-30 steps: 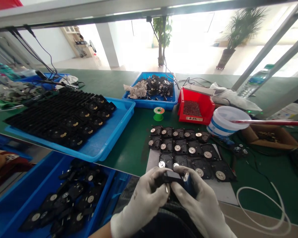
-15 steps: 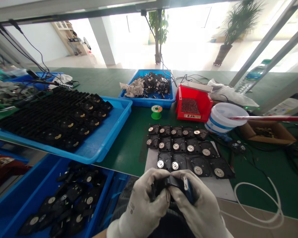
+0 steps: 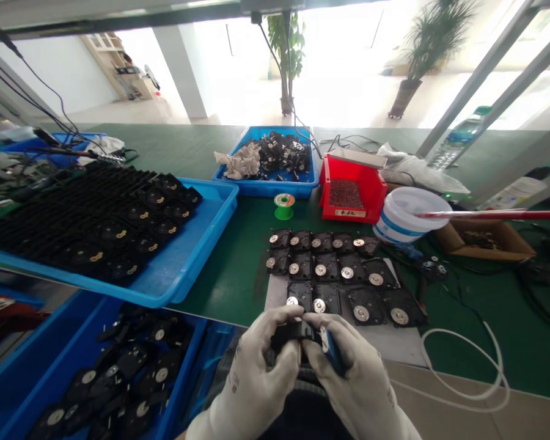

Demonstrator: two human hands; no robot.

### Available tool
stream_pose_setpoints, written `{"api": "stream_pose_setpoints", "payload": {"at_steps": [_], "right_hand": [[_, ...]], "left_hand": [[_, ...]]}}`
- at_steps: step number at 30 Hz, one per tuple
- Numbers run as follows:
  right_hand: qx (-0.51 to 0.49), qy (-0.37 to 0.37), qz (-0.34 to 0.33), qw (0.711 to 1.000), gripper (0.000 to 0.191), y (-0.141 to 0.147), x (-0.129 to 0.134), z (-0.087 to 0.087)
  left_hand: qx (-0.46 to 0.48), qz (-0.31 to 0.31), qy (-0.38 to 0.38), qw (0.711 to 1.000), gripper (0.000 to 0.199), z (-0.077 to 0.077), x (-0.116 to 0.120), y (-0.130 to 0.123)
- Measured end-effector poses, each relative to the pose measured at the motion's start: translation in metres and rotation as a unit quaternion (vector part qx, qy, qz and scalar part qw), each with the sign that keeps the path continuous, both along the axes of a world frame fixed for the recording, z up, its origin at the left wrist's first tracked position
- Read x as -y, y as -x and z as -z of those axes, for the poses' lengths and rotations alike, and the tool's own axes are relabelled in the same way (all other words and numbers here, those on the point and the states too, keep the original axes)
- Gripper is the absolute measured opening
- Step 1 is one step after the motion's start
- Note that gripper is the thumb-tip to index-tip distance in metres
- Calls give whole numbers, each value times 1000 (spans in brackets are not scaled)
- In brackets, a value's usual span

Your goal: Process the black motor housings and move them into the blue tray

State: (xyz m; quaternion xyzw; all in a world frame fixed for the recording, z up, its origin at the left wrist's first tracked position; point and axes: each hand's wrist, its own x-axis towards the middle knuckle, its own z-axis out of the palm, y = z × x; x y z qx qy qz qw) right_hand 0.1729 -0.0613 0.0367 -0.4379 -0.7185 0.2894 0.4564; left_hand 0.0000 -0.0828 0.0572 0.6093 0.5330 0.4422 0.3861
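Both my hands wear white gloves and meet low in the view, at the near edge of the green bench. My left hand [image 3: 261, 366] and my right hand [image 3: 352, 382] together grip a small black part [image 3: 289, 333] between thumbs and fingertips. A blue object [image 3: 332, 354] lies in my right hand behind the part. Just beyond my fingers, several black parts with round silver discs [image 3: 334, 278] lie in rows on a white sheet [image 3: 394, 342].
A blue tray of black parts [image 3: 201, 250] stands at the left, with a lower blue bin [image 3: 50, 342] below it. Farther back are a blue tray [image 3: 266, 186], a green spool [image 3: 284, 206], a red bin [image 3: 352, 189], a white tub [image 3: 406, 220] and a white hose [image 3: 462, 379].
The view has shifted a little, so the bench items sit slightly higher and to the left. My hands keep the same grip on the black part, turning it slightly between the fingertips.
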Motion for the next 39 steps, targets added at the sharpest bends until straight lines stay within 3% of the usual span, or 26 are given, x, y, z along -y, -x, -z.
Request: {"api": "stream_pose_setpoints", "payload": {"at_steps": [3, 6, 16, 23, 25, 28, 31, 34, 36, 39], "right_hand": [[7, 28, -18, 999, 31, -3, 5, 7], [9, 59, -43, 997, 31, -7, 7, 10], [-27, 42, -41, 998, 27, -7, 8, -4], [-16, 62, -6, 998, 18, -1, 7, -10], [-31, 101, -8, 994, 14, -1, 4, -12], [-93, 246, -53, 963, 17, -3, -3, -19], [-188, 397, -116, 891, 32, -8, -6, -28], [-236, 454, -126, 850, 45, -11, -4, -30], [-222, 448, -111, 859, 51, -15, -2, -25], [-143, 386, -75, 908, 58, -35, -3, -17]], "left_hand": [[28, -17, 44, 999, 29, 8, 3, -5], [14, -3, 40, 999, 26, 10, 2, -9], [-16, 5, -40, 999, 21, -4, 0, -11], [-13, -6, 1, 1000, 23, -6, -4, -13], [9, -15, 22, 1000, 24, -6, -7, -14], [56, -31, 84, 994, 24, -9, -10, -13], [126, 11, 172, 977, 23, -14, -10, -8], [215, 70, 229, 947, 33, -17, -4, -3], [247, 83, 244, 934, 40, -17, 1, -3], [258, 79, 253, 929, 44, -16, 9, -6]]}}
